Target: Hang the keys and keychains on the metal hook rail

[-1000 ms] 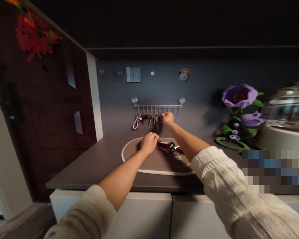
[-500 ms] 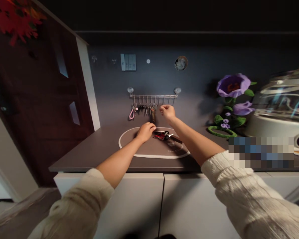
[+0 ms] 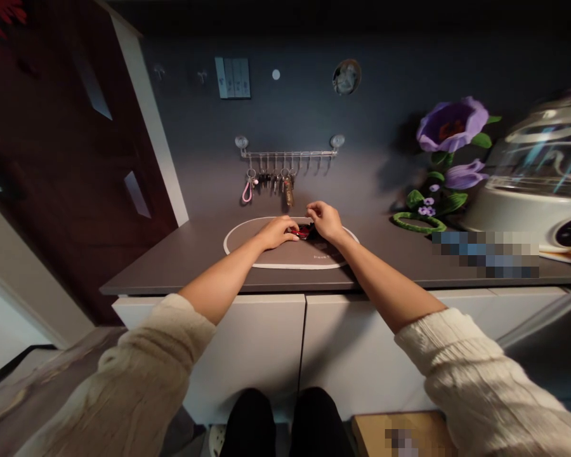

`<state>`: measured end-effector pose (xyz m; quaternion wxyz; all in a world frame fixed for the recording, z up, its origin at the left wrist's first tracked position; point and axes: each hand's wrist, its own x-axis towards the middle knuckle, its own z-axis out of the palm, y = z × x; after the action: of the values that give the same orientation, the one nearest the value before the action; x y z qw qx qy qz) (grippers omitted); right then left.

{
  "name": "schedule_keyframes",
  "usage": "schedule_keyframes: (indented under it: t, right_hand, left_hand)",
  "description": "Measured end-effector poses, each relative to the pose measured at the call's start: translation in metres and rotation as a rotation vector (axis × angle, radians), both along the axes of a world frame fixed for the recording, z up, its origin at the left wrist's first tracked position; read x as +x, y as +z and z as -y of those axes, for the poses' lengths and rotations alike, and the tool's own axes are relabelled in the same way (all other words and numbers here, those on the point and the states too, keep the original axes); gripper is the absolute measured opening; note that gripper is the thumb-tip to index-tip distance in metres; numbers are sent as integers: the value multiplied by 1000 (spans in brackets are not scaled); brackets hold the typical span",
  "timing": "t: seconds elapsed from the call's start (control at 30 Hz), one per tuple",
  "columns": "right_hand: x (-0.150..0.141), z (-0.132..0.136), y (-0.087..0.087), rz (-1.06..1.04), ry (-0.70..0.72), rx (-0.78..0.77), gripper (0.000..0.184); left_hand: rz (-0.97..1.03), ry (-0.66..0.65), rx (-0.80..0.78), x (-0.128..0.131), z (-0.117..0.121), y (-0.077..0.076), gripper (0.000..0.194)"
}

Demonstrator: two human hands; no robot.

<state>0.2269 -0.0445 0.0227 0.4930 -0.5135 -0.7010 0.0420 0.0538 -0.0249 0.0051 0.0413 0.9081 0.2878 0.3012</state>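
A bunch of keys (image 3: 304, 231) with red and black parts lies on the oval mat (image 3: 285, 257), between my two hands. My left hand (image 3: 276, 233) is closed at its left side, thumb and fingers on either side of the red part. Just above and right of the keys is my right hand (image 3: 325, 221), fingers bent in a pinch; whatever is in them is hidden. Behind my hands a clear hook rack (image 3: 290, 154) is fixed to the wall. Several key sets hang from its left hooks, including a pink strap (image 3: 247, 191) and a brown key fob (image 3: 288, 192).
On the right of the grey counter (image 3: 171, 257) stand a purple artificial flower (image 3: 452, 127) with a green ring base and a white appliance (image 3: 518, 212) with a clear top. A dark door (image 3: 52, 158) is at the left. White cabinet doors (image 3: 247, 355) are below.
My right hand has moved down from beside the rack hooks to the keys. My left hand has shifted onto the red part. The view has tilted downward.
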Motion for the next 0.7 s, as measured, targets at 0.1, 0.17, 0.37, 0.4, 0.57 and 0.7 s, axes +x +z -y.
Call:
schedule_keyframes:
  t: [0.1,0.17,0.37,0.4,0.57,0.7]
  right_hand:
    - [-1,0,-2,132,16,-9,20]
    - [-2,-1,-3,204,13,-19,21]
    - [-2,-4,-7,300,-13,-50,23]
    - [-2,-5,-7,304,-13,-51,23]
    - [-2,-5,-6,327,-13,-43,23]
    - [-3,-5,-6,330,-7,-42,23]
  left_hand:
    - [-10,2,4,0,-1,-1,13]
    - [16,21,-4,0,-2,-1,13]
    - [187,18,-197,0,-4,-2,17]
    - [225,7,-251,0,-4,-2,17]
    - [379,39,-398,0,1,2,14]
    - [489,55,-475,0,4,7,15]
